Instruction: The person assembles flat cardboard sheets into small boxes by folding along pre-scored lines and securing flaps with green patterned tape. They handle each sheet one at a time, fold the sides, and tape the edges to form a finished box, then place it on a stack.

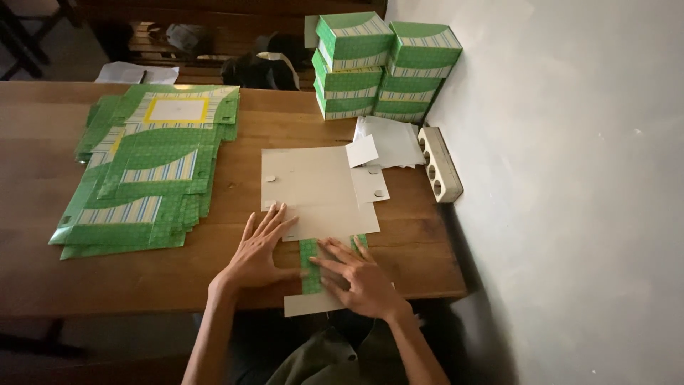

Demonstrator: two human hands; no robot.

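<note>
Wooden table (43,278) abuts grey wall (570,178) at right. Left hand (258,249) and right hand (360,279), fingers extended, press flat carton blank (317,192), gripping nothing.

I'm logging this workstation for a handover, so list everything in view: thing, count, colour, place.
Flat box blank: one, plain pale side up with a green folded flap, table centre, under both hands.
Stack of flat blanks: count unclear, green with striped panels, table left.
Assembled boxes: about seven, green and striped, stacked in the far right corner.
Loose sheets: a few, white, before the boxes.
Power strip: one, pale, by the wall.
Table: one, brown wood.
Wall: pale grey, right.
Paper: white, behind the table.
Left hand: flat on the blank.
Right hand: pressing the green flap.
</note>
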